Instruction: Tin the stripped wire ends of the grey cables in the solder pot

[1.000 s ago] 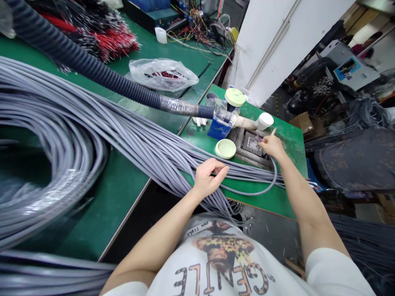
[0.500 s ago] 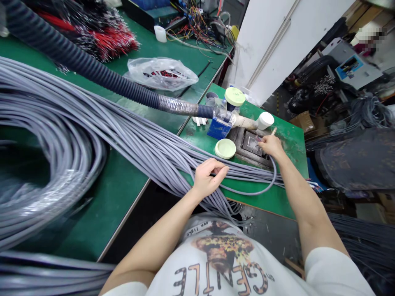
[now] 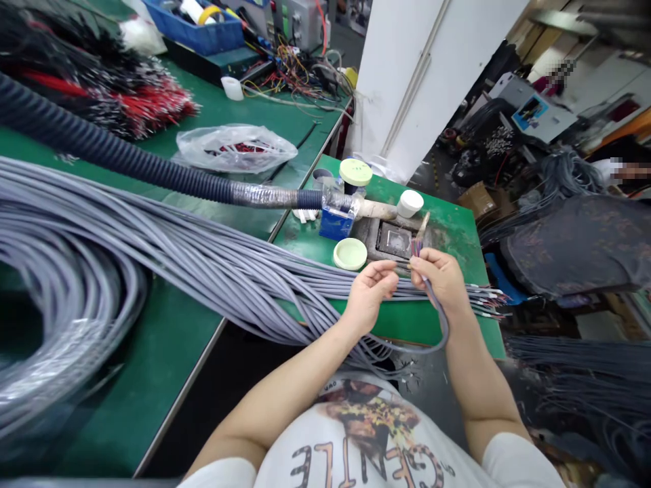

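My right hand (image 3: 438,276) is closed on the end of a grey cable (image 3: 443,325), just in front of the solder pot (image 3: 397,238). Thin coloured wires (image 3: 418,247) stick up out of its fingers, and the cable loops down below the hand. Close on its left is my left hand (image 3: 375,293), fingers curled and thumb drawn in. Thin dark strands show between the two hands, but whether the left fingertips grip them is unclear. Beneath both hands runs a thick bundle of grey cables (image 3: 244,261).
A ribbed hose (image 3: 183,181) ends in a nozzle above the pot, resting on a blue box (image 3: 336,224). Around it stand a white cup (image 3: 409,202), a shallow pale green lid (image 3: 350,253) and a green-lidded jar (image 3: 355,172). A pale stick (image 3: 424,224) lies by the pot.
My right hand has drawn back from the pot with the cable end, nearer my body. My left hand has moved right and come close beside it. The camera view has shifted.
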Demonstrator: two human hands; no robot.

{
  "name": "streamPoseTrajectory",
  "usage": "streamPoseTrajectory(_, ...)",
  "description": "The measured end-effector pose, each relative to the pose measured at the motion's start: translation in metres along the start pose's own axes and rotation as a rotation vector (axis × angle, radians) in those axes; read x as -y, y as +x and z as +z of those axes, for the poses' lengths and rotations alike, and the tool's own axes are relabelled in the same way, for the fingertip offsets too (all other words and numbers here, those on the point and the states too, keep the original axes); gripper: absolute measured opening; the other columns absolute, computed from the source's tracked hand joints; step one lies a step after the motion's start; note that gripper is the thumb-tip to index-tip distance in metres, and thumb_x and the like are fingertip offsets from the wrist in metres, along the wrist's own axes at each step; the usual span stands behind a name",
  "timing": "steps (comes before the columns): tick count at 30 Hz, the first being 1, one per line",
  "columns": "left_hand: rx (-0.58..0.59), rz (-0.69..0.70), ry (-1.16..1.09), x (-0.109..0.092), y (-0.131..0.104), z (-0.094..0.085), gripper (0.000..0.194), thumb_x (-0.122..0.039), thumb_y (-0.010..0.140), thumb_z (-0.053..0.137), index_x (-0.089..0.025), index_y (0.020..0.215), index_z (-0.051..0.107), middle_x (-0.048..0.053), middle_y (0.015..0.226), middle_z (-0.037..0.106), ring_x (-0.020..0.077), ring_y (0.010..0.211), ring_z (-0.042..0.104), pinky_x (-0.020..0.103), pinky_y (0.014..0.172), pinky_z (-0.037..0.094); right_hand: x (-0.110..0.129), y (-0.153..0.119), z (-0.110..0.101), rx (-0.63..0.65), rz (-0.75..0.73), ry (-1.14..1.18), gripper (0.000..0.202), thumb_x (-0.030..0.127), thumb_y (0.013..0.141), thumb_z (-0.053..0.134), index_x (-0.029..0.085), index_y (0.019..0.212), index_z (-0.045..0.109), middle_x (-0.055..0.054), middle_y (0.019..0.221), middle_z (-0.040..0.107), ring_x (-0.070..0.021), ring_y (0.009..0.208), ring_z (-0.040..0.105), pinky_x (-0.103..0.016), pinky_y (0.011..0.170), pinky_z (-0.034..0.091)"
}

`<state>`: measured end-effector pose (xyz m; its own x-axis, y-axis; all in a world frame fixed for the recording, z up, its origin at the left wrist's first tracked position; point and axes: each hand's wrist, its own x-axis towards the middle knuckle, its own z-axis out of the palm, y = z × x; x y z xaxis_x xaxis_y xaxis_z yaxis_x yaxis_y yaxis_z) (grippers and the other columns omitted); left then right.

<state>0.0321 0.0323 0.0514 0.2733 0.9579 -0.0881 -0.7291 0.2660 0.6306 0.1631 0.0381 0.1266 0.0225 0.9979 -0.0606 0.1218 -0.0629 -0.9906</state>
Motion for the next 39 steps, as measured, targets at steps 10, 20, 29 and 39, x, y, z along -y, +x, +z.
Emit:
streamPoseTrajectory(10,-0.047,0.261,0.076,0.0,0.004,0.019,0.016,-0.031,0.074,0.073,-0.018,0.076,0.064,-0.002,0.07,0.06,0.0065,0.055,0.051,0.021,0.052,0.041,-0.005,-0.027,0.002,0.021,0.003,-0.077,0.021,0.038,0.08,0.064,0.018,0.089,0.066,0.004,0.052,0.058,-0.0076,0.041,0.046,-0.02,0.042,0.036)
streamPoseTrajectory(20,0.022,0.373,0.27,0.012,-0.006,0.016,0.029,-0.027,0.073,0.076,-0.023,0.101,0.07,0.001,0.083,0.066,0.0117,0.074,0.059,0.025,0.069,0.047,-0.028,-0.046,0.002,-0.041,-0.04,0.174,0.05,0.034,0.082,0.062,0.026,0.129,0.047,0.007,0.047,0.054,-0.0094,0.037,0.038,-0.021,0.038,0.027)
streamPoseTrajectory(29,0.284,-0.064,0.028,0.016,-0.013,0.012,0.029,-0.041,0.079,0.069,-0.014,0.091,0.072,0.005,0.071,0.069,0.0173,0.072,0.064,0.033,0.079,0.049,-0.018,-0.047,-0.012,-0.096,-0.069,-0.105,0.028,0.035,0.079,0.065,0.024,0.105,0.065,0.005,0.054,0.055,-0.0104,0.047,0.05,-0.023,0.046,0.042)
streamPoseTrajectory(39,0.422,-0.186,0.209,0.012,-0.033,0.005,0.029,-0.042,0.078,0.07,-0.014,0.085,0.072,0.005,0.073,0.068,0.013,0.067,0.058,0.027,0.07,0.046,-0.002,-0.024,-0.003,0.017,-0.072,-0.072,0.02,0.03,0.073,0.068,0.017,0.057,0.067,0.002,0.058,0.054,-0.0057,0.037,0.042,-0.022,0.035,0.029)
